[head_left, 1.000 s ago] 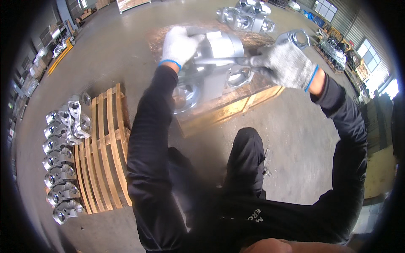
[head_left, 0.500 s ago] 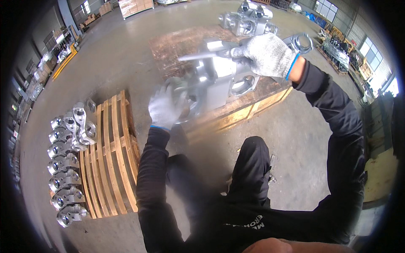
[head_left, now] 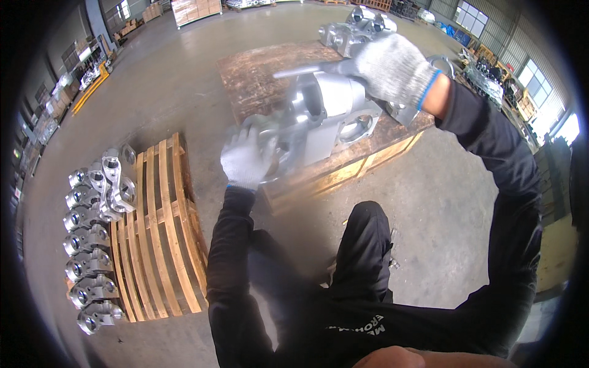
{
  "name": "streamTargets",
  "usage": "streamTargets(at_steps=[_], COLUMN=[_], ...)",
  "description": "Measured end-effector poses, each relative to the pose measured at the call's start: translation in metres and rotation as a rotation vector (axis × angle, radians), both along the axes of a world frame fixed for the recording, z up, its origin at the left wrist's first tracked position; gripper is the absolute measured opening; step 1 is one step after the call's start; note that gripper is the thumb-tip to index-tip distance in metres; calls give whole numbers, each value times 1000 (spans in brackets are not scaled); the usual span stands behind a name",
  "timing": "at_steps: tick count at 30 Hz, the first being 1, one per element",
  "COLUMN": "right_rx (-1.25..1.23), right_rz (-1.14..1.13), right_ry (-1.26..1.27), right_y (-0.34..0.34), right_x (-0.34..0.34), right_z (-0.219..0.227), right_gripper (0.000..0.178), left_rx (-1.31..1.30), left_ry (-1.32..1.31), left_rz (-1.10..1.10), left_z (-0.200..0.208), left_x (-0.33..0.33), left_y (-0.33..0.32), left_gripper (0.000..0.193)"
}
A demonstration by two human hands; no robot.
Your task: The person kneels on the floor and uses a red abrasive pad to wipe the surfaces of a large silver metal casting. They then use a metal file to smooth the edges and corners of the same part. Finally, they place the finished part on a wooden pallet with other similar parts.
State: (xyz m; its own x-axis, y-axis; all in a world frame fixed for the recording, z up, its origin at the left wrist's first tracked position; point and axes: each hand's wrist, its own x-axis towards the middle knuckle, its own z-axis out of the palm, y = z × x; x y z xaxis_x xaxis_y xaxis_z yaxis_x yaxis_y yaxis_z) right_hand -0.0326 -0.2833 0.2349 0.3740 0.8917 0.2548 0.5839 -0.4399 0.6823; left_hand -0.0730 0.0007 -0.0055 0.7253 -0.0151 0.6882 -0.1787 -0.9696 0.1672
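Observation:
In front of me a silvery machined metal casting (head_left: 319,145), with a wide round bore and a flanged side opening, lies on a wooden crate (head_left: 257,66). My left hand (head_left: 247,158), in a pale knit glove with a blue cuff, is closed around the casting's left end; its fingertips are smeared by motion. Gloved alike, my right hand (head_left: 397,70) grips a long, flat, tapered file (head_left: 310,69). The file's blade points left along the far upper edge of the bore. Whether it touches the metal I cannot tell.
More castings (head_left: 356,34) stand at the crate's far end. On my left, a slatted wooden pallet (head_left: 162,230) lies beside a row of several similar castings (head_left: 89,264). A yellow pallet jack (head_left: 92,92) is further off. My knee (head_left: 367,224) is close to the crate's front.
My right hand and the file have shifted slightly away from me and to the right across the casting's top. My left hand stays at the casting's left end.

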Motion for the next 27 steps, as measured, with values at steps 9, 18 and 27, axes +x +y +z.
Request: streamTargets(at_steps=[9, 18, 27], right_rx=[20, 112, 202], right_rz=[-236, -238, -175], right_ry=[323, 248, 513], right_y=[2, -30, -70], right_x=[-19, -55, -51], right_z=[17, -4, -24], right_gripper=[19, 24, 36], left_rx=[105, 47, -13], left_ry=[-122, 111, 201], left_rz=[44, 76, 177], left_z=[11, 12, 25], left_x=[-8, -3, -23], left_y=[-6, -2, -32], left_gripper=[68, 54, 49])
